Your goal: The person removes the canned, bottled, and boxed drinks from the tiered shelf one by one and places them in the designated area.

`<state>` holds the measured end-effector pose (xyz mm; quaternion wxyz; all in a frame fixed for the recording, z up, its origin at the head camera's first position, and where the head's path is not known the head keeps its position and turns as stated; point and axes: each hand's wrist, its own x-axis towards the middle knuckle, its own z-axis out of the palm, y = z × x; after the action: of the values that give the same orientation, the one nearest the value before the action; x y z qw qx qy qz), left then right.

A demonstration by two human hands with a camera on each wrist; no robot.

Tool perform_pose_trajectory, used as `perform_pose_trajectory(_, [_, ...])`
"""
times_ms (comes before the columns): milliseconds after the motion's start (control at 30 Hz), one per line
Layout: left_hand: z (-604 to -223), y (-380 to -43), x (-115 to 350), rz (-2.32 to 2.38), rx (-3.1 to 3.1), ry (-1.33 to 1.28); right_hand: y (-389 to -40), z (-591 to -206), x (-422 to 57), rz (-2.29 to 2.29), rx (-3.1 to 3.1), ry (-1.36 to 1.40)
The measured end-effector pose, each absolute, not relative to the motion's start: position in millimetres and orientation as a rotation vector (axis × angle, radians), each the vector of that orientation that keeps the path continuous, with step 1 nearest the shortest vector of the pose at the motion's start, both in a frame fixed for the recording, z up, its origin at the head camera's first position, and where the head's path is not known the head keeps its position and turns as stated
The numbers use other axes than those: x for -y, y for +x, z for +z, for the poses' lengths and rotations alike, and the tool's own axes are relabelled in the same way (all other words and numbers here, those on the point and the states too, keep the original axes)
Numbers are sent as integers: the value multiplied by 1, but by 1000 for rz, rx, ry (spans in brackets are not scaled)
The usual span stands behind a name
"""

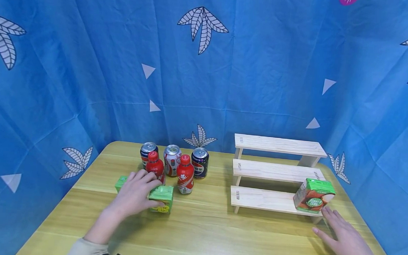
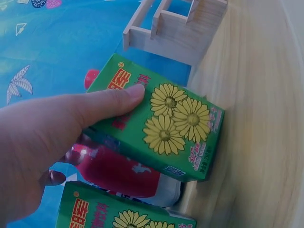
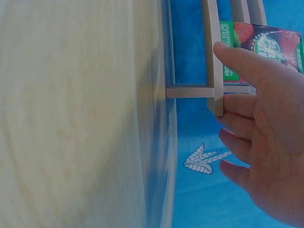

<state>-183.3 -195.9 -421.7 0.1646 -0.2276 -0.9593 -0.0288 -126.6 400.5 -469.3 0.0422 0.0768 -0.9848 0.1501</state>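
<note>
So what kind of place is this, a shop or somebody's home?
Probably neither: it looks like a staged tabletop set. A printed blue cloth backdrop wraps a wooden table bearing a bare stepped wooden rack and some cans.

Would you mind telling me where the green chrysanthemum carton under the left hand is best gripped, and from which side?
Grip the chrysanthemum carton across its two broad flat faces, coming from above and the near side. It stands upright on the table, with a red bottle close behind it and a second carton to its left, so the back is crowded. The left hand already rests on its top.
</note>
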Motion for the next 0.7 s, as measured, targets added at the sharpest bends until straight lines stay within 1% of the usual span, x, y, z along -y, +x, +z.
perform_pose_trajectory(700, [-422, -192, 205, -125, 2793, -634, -128, -470, -402, 444, 3002, 243])
